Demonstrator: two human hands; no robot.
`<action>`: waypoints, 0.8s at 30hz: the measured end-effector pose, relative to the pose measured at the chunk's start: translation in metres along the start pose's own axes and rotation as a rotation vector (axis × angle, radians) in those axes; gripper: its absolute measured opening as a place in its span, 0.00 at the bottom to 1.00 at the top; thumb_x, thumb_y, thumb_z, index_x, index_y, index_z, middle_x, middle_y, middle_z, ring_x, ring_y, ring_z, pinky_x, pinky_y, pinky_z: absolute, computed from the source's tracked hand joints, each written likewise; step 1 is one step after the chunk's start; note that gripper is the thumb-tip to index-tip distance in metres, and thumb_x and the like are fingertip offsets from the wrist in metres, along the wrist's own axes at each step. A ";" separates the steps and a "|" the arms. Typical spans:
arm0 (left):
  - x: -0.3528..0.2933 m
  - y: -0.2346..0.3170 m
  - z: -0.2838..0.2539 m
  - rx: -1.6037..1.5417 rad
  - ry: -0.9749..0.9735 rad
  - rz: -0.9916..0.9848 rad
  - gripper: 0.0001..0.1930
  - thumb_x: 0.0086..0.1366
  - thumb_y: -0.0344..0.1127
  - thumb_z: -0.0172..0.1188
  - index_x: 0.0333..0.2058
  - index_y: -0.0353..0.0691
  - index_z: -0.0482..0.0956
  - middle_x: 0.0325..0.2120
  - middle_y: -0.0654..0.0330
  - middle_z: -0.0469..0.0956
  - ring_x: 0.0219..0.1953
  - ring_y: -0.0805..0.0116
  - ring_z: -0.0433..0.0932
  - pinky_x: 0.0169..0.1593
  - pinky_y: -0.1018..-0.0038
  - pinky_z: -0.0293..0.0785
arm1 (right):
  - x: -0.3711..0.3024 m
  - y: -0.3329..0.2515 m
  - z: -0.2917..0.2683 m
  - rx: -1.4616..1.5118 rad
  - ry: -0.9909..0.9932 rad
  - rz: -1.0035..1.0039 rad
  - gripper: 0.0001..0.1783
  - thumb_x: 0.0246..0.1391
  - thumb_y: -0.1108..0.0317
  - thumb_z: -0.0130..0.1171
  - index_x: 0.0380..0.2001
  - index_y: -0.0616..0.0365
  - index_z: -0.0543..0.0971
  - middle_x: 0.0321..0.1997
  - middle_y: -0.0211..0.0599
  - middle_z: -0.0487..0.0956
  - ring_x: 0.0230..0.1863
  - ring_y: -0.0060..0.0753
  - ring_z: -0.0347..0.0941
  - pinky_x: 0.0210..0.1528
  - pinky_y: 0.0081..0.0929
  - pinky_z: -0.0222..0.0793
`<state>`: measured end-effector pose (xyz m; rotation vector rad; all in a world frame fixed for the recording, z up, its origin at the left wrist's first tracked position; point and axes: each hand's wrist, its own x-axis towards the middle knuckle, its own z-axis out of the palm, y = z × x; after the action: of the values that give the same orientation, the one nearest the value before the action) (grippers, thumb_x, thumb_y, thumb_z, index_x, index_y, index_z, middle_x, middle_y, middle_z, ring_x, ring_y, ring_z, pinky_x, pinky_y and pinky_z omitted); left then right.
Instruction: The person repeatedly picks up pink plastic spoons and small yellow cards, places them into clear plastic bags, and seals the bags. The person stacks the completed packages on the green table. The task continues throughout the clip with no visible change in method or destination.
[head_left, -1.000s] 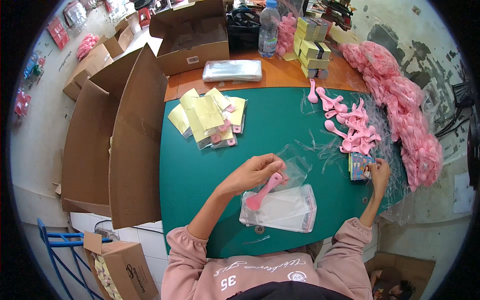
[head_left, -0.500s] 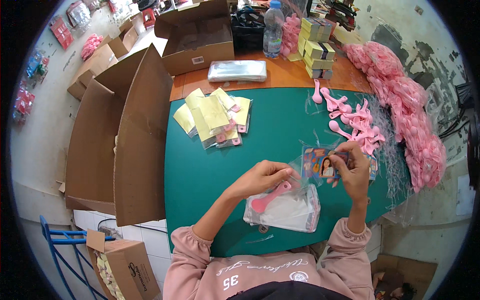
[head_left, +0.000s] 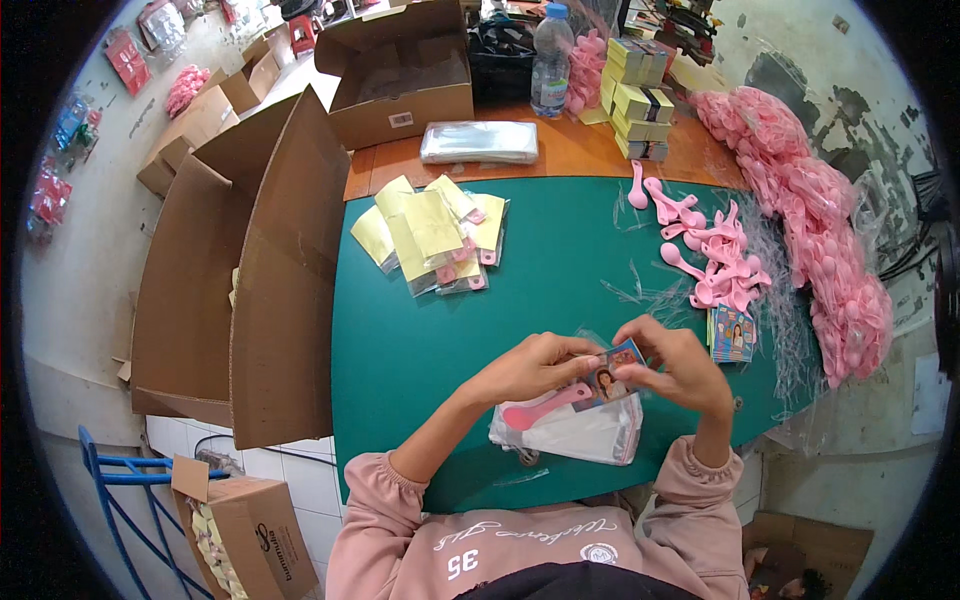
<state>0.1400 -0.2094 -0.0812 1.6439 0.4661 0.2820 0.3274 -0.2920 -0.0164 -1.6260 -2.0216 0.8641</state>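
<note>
My right hand (head_left: 682,368) pinches a printed card (head_left: 610,382) with a blue, colourful front. My left hand (head_left: 538,366) is closed at the card's left edge, on a clear plastic bag (head_left: 590,337) that mostly hides behind the fingers. Whether the card sits inside the bag or against it, I cannot tell. Just below both hands, a pink spoon (head_left: 545,408) lies over a pile of clear plastic bags (head_left: 590,446). A small stack of similar cards (head_left: 731,333) rests to the right of my right hand.
Loose pink spoons (head_left: 715,245) are heaped at the right. Filled packets with yellow backs (head_left: 425,230) lie at far left on the green table (head_left: 430,340). Bundled cards (head_left: 638,100), a water bottle (head_left: 550,60) and pink bagged spoons (head_left: 800,200) stand behind. A cardboard box (head_left: 285,280) borders the left.
My right hand has carried the card left and down to my left hand, turning it at a slant. The card stack at the right now shows uncovered.
</note>
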 end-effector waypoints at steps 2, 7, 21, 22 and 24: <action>0.000 0.000 -0.001 -0.020 0.008 0.004 0.16 0.63 0.42 0.48 0.44 0.38 0.73 0.20 0.56 0.76 0.21 0.75 0.70 0.26 0.76 0.67 | -0.005 0.009 -0.004 0.266 0.071 0.054 0.13 0.50 0.65 0.56 0.36 0.62 0.71 0.23 0.43 0.75 0.22 0.37 0.73 0.25 0.25 0.67; -0.001 0.000 0.001 -0.020 -0.046 -0.027 0.22 0.64 0.42 0.48 0.54 0.39 0.63 0.27 0.57 0.78 0.25 0.77 0.72 0.30 0.78 0.69 | 0.002 0.010 0.005 0.065 -0.098 -0.086 0.10 0.46 0.68 0.57 0.32 0.60 0.76 0.27 0.40 0.76 0.28 0.39 0.72 0.29 0.26 0.67; -0.009 -0.004 -0.034 0.266 -0.121 0.111 0.22 0.58 0.44 0.56 0.49 0.41 0.68 0.26 0.55 0.79 0.26 0.72 0.76 0.30 0.76 0.70 | -0.003 0.039 0.016 0.532 0.168 0.191 0.06 0.43 0.75 0.59 0.27 0.64 0.77 0.22 0.30 0.75 0.24 0.16 0.70 0.24 0.18 0.67; -0.010 -0.005 -0.038 0.267 -0.121 0.112 0.22 0.58 0.44 0.56 0.49 0.41 0.68 0.26 0.55 0.79 0.26 0.72 0.76 0.30 0.76 0.70 | -0.005 0.043 0.016 0.607 0.207 0.152 0.06 0.43 0.75 0.59 0.28 0.64 0.76 0.23 0.28 0.74 0.24 0.16 0.69 0.25 0.17 0.67; -0.011 -0.001 -0.043 0.227 -0.090 0.043 0.18 0.57 0.42 0.58 0.42 0.38 0.73 0.25 0.56 0.78 0.26 0.73 0.74 0.29 0.77 0.69 | -0.005 0.045 0.015 0.635 0.151 0.170 0.07 0.44 0.74 0.59 0.30 0.64 0.75 0.24 0.28 0.74 0.25 0.15 0.68 0.27 0.16 0.67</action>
<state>0.1111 -0.1759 -0.0757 1.8816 0.4059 0.1907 0.3513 -0.2939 -0.0579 -1.4420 -1.3244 1.2429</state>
